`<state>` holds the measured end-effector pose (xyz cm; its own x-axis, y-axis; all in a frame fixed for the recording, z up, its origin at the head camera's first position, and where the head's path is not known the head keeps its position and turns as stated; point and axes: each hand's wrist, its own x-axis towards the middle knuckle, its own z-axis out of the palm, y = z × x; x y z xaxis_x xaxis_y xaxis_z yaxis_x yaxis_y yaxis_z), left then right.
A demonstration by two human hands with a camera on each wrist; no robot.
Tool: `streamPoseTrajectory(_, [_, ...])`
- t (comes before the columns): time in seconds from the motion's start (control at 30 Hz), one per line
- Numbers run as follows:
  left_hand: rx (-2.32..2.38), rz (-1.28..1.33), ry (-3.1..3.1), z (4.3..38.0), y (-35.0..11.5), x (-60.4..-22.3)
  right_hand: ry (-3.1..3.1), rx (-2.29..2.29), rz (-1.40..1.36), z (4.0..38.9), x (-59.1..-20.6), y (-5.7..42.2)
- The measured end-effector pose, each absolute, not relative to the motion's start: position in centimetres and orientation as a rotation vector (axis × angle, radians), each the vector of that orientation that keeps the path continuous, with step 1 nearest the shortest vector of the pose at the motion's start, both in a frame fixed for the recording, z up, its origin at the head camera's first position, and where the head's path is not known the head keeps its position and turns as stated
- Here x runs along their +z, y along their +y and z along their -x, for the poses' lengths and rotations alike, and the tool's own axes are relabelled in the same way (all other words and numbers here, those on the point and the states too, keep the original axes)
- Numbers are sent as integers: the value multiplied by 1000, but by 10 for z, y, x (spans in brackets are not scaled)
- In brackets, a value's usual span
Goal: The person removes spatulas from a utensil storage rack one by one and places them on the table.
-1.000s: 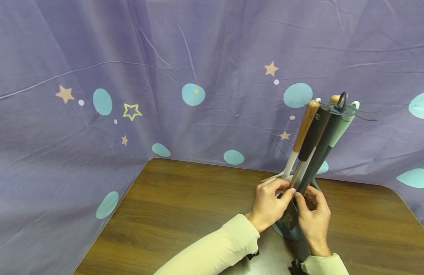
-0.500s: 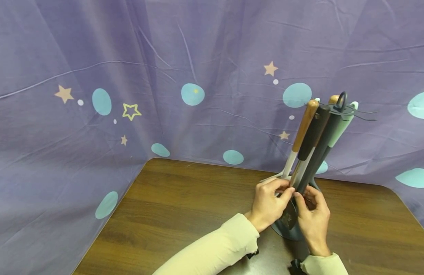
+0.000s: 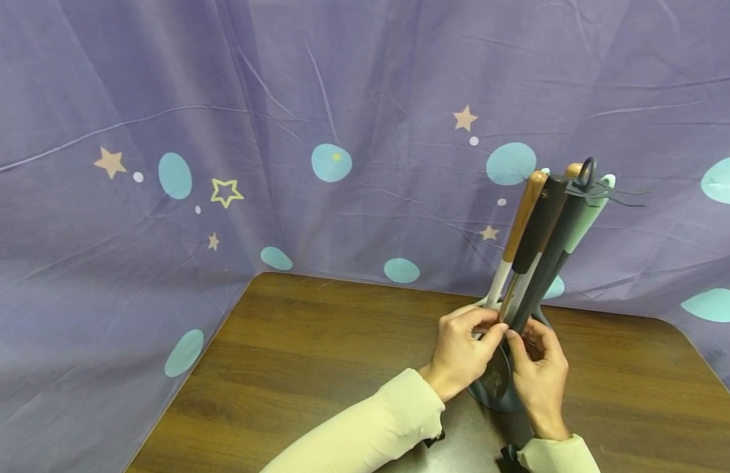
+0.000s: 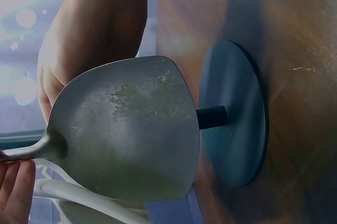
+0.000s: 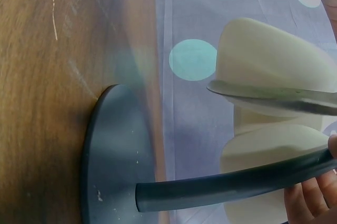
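A metal spatula with a dark handle (image 3: 537, 230) hangs upright at the utensil stand (image 3: 552, 272). My left hand (image 3: 461, 348) pinches its shaft between thumb and fingers. The stained, scratched spatula blade (image 4: 126, 129) fills the middle of the left wrist view, in front of the stand's post and above its round base (image 4: 234, 124). My right hand (image 3: 541, 378) grips the dark post (image 5: 226, 188), with its fingers curled round it. In the right wrist view the spatula blade appears edge-on, apart from the post.
Other utensils hang round the stand, among them one with a wooden handle (image 3: 524, 217) and one with a mint-green handle (image 3: 585, 223). Bare hooks (image 3: 631, 197) stick out at the top right. A brown wooden table (image 3: 317, 348) meets a purple curtain (image 3: 365, 85) behind.
The dark spatula handle has risen slightly and turned a little beside the stand's top. A pale utensil edge left of my left hand has drawn in from view. Both hands stay nearly still.
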<state>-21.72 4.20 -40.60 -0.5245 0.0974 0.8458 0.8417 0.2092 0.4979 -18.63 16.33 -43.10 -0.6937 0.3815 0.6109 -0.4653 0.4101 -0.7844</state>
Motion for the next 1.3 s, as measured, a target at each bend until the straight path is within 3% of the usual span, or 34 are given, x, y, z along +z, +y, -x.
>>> streamPoseTrajectory(0.5, [-1401,898,-1769,184,26,-371,-1889,1379,-53,185,-430,161])
streamPoseTrajectory(1.3, [-1437,881,-1781,176,18,-373,-1890,1387,-57,185,-430,162])
